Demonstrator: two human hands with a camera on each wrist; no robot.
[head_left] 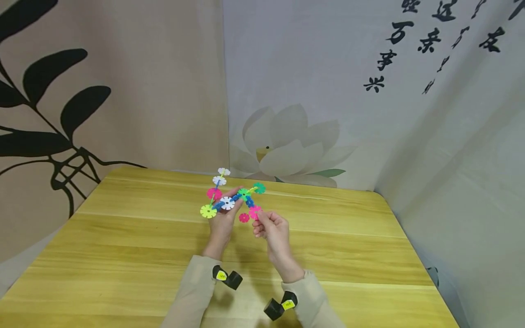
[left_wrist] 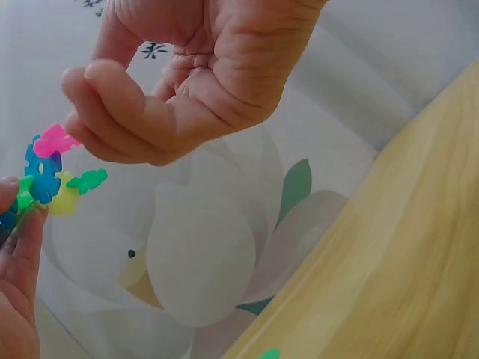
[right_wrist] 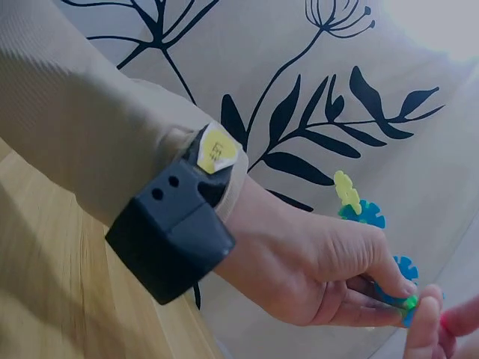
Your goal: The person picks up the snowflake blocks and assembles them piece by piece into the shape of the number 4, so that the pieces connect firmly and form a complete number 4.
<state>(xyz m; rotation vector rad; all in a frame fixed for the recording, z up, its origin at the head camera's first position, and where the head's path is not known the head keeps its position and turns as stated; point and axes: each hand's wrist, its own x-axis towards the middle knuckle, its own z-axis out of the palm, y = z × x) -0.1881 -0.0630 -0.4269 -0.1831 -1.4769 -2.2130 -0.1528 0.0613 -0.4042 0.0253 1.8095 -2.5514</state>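
My left hand (head_left: 221, 225) grips a chain of interlocking plastic snowflake discs, its fingers around a blue-and-white stretch near a white disc (head_left: 227, 203). One arm of the chain rises from a yellow disc (head_left: 208, 211) through pink to white discs (head_left: 219, 181). Toward the right it runs to a green disc (head_left: 244, 194), with a teal-green disc (head_left: 259, 188) beyond. Blue discs (left_wrist: 43, 176) lead down from there to a pink disc (head_left: 254, 212), which my right hand (head_left: 276, 232) pinches between thumb and fingers. Beside it shows another pink disc (head_left: 244, 217).
Beneath both hands spreads a wood-grain table (head_left: 348, 255). Cloth backdrops with a printed lotus (head_left: 291, 141) and dark leaves (head_left: 53, 68) hang behind and beside it. Each wrist wears a black camera box (head_left: 274, 310).
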